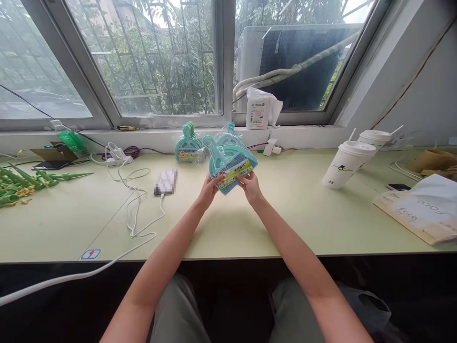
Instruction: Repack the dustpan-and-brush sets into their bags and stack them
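Note:
Between my hands is a teal mini dustpan and brush set [228, 159], with blue bristles and a yellow-green printed label, tilted with its handle to the upper left. My left hand [210, 186] grips its lower left edge. On the lower right, my right hand [251, 187] holds it by the label and bristle edge. Just behind it, partly hidden, another teal dustpan [231, 127] shows its handle. A group of similar dustpan sets [188, 143] in clear plastic film stands by the sill to the left.
White cable [134, 209] loops over the table beside a blurred phone [166, 182]. Green plant pieces [24, 183] and a green-labelled bottle [69, 138] are at left. Right are white cups [348, 162] and a tissue pack [421, 207]. A white package [259, 112] sits on the sill.

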Demonstrator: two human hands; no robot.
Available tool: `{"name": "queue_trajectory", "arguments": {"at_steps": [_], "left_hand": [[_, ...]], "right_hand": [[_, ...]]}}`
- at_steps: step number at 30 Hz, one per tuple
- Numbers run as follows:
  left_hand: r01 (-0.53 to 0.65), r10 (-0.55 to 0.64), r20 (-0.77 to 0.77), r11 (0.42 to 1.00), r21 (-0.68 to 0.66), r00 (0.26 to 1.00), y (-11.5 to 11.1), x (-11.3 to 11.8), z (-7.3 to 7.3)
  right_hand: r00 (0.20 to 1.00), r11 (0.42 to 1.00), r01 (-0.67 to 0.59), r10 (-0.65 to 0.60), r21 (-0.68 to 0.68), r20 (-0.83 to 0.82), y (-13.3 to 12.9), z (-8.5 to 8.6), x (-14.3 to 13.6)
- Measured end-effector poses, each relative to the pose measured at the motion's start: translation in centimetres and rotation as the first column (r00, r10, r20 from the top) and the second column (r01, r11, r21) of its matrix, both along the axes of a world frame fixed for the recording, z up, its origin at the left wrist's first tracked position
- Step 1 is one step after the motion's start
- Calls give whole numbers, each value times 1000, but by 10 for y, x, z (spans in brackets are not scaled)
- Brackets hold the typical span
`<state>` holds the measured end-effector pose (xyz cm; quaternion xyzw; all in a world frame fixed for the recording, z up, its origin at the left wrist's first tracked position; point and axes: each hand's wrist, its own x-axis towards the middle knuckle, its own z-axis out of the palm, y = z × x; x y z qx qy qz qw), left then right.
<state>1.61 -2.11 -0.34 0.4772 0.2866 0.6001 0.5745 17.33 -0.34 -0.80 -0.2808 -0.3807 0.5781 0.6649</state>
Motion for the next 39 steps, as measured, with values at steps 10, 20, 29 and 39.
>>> {"name": "queue_trajectory", "arguments": {"at_steps": [10,20,29,39], "left_hand": [[50,-58,-238,998,-40,969,-9,6,1],[19,-13,-208,999,28,978,-7,1,4],[34,-30,-276,999,11,961,-11,6,4],[-39,41,-271,999,15,962,-8,-1,8]], "right_hand": [[996,995,83,-81,-57,45,4,6,10],[984,984,-172,170,39,48,4,18,23],[997,995,64,-61,-77,48,6,3,12],[997,997,-62,60,45,42,1,5,6]]}}
